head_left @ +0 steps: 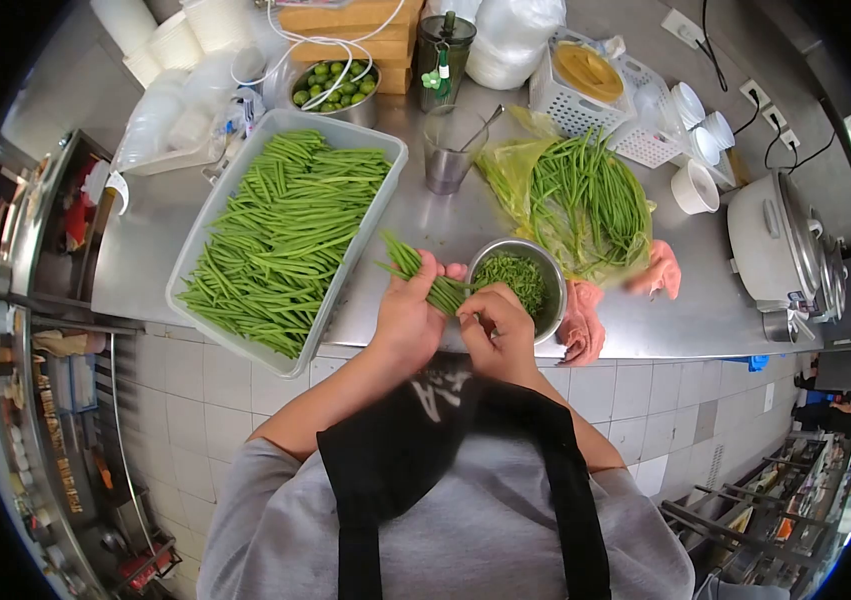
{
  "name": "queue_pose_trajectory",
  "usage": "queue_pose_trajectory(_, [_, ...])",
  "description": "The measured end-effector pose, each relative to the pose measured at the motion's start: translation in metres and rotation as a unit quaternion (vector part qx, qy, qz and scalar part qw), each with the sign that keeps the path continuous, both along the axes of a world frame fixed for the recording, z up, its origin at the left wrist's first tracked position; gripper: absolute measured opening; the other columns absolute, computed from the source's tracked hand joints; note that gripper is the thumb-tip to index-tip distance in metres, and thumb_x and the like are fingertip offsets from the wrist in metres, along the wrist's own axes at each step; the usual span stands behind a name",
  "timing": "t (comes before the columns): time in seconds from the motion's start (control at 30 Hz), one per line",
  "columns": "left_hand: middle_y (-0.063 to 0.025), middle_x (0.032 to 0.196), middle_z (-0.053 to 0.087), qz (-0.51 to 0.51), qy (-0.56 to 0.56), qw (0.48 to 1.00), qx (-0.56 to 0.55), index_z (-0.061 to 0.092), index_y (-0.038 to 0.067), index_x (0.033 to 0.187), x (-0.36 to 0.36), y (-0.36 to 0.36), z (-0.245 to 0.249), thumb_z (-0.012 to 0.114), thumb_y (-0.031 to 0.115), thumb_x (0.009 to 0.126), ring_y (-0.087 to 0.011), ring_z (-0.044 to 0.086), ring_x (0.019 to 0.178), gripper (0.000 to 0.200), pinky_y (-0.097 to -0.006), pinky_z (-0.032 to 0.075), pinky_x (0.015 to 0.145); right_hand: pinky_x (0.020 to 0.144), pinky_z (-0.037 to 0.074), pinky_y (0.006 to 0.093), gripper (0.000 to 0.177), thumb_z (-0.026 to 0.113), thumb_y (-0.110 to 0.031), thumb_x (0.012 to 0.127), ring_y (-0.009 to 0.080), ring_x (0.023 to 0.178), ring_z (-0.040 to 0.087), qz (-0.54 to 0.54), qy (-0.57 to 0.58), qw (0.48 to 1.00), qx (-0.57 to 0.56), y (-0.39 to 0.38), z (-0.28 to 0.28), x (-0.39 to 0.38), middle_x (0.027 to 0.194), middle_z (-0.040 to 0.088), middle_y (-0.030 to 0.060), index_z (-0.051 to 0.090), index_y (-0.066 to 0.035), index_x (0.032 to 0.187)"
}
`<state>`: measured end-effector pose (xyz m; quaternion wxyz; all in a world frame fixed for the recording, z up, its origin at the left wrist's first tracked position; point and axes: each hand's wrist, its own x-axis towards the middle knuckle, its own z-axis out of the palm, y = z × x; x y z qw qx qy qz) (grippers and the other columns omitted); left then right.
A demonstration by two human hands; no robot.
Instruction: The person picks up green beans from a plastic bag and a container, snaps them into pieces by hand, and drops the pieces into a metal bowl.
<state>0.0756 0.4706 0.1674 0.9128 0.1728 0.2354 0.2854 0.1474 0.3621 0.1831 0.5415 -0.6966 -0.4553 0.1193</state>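
My left hand (407, 318) grips a bundle of green beans (407, 262) over the counter's front edge, its tips pointing up and left. My right hand (498, 330) pinches the bundle's near end beside a small steel bowl (555, 290) that holds cut green bean pieces (511, 274). A long plastic tub (207, 235) full of whole green beans (285, 235) lies to the left. More green beans (585, 195) are piled on a yellow-green plastic bag (505, 165) behind the bowl.
A pink cloth (583, 322) lies right of the bowl. Behind stand a glass with a spoon (448, 150), a steel bowl of limes (333, 86), a white basket (585, 90), white cups (695, 185) and a rice cooker (780, 240). Stacked tubs (170, 40) stand at the back left.
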Motion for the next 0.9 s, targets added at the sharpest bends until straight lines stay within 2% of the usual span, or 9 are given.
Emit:
queue_pose_trajectory(0.03, [-0.0037, 0.084, 0.053, 0.008, 0.0, 1.0, 0.002, 0.049, 0.008, 0.089, 0.0, 0.001, -0.003, 0.05, 0.022, 0.094, -0.0201, 0.055, 0.09, 0.015, -0.0392, 0.045, 0.09, 0.045, 0.039, 0.0242, 0.018, 0.062, 0.003, 0.069, 0.0132, 0.051, 0.047, 0.001, 0.017, 1.0, 0.002, 0.0, -0.001, -0.001, 0.081, 0.053, 0.0047, 0.059, -0.005, 0.085])
queue_pose_trajectory(0.13, [-0.0041, 0.084, 0.053, 0.01, -0.001, 1.0, -0.019, 0.048, 0.007, 0.088, -0.001, 0.001, -0.007, 0.048, 0.025, 0.094, -0.0208, 0.055, 0.09, 0.019, -0.0398, 0.044, 0.09, 0.048, 0.042, 0.0268, 0.018, 0.064, 0.001, 0.069, 0.0169, 0.054, 0.051, -0.023, -0.033, 0.998, -0.049, -0.001, 0.006, -0.011, 0.082, 0.054, 0.0062, 0.06, -0.005, 0.086])
queue_pose_trajectory(0.23, [-0.0045, 0.085, 0.053, -0.013, -0.018, 0.999, -0.042, 0.048, 0.007, 0.089, 0.002, 0.005, -0.009, 0.045, 0.028, 0.095, -0.0213, 0.055, 0.091, 0.021, -0.04, 0.044, 0.091, 0.051, 0.045, 0.0299, 0.019, 0.066, -0.001, 0.07, 0.0213, 0.06, 0.056, -0.031, -0.119, 0.991, -0.042, 0.002, 0.003, -0.007, 0.083, 0.054, 0.0071, 0.061, -0.006, 0.087])
queue_pose_trajectory(0.33, [-0.0052, 0.087, 0.054, -0.02, -0.009, 0.998, -0.051, 0.047, 0.008, 0.09, 0.007, 0.003, -0.005, 0.043, 0.031, 0.096, -0.0224, 0.055, 0.094, 0.024, -0.04, 0.043, 0.092, 0.055, 0.047, 0.0327, 0.019, 0.067, -0.005, 0.071, 0.0243, 0.066, 0.058, -0.037, -0.253, 0.967, -0.011, 0.005, -0.004, 0.002, 0.084, 0.055, 0.007, 0.061, -0.007, 0.089])
queue_pose_trajectory(0.43, [-0.0059, 0.088, 0.054, -0.02, 0.01, 0.996, -0.087, 0.047, 0.007, 0.091, 0.008, 0.0, 0.003, 0.042, 0.033, 0.096, -0.0234, 0.055, 0.098, 0.027, -0.0397, 0.043, 0.092, 0.055, 0.047, 0.0325, 0.02, 0.065, -0.006, 0.072, 0.0229, 0.066, 0.058, -0.039, -0.318, 0.947, -0.02, 0.004, -0.008, 0.01, 0.084, 0.055, 0.0057, 0.06, -0.008, 0.091])
queue_pose_trajectory(0.67, [-0.0076, 0.092, 0.057, -0.059, 0.051, 0.989, -0.126, 0.046, 0.007, 0.091, 0.027, -0.012, -0.003, 0.038, 0.037, 0.097, -0.0239, 0.055, 0.099, 0.031, -0.0397, 0.042, 0.093, 0.054, 0.045, 0.0323, 0.022, 0.064, -0.009, 0.072, 0.0226, 0.065, 0.056, -0.028, -0.362, 0.931, -0.038, -0.01, -0.008, 0.032, 0.081, 0.053, 0.0053, 0.06, -0.007, 0.093])
queue_pose_trajectory(0.9, [-0.0079, 0.092, 0.057, -0.067, 0.01, 0.99, -0.125, 0.045, 0.007, 0.092, 0.039, -0.025, 0.005, 0.035, 0.034, 0.098, -0.0235, 0.055, 0.099, 0.03, -0.0407, 0.042, 0.094, 0.053, 0.043, 0.0308, 0.022, 0.064, -0.01, 0.072, 0.0205, 0.066, 0.056, -0.004, -0.385, 0.922, -0.034, -0.025, -0.001, 0.052, 0.079, 0.052, 0.0046, 0.06, -0.006, 0.093])
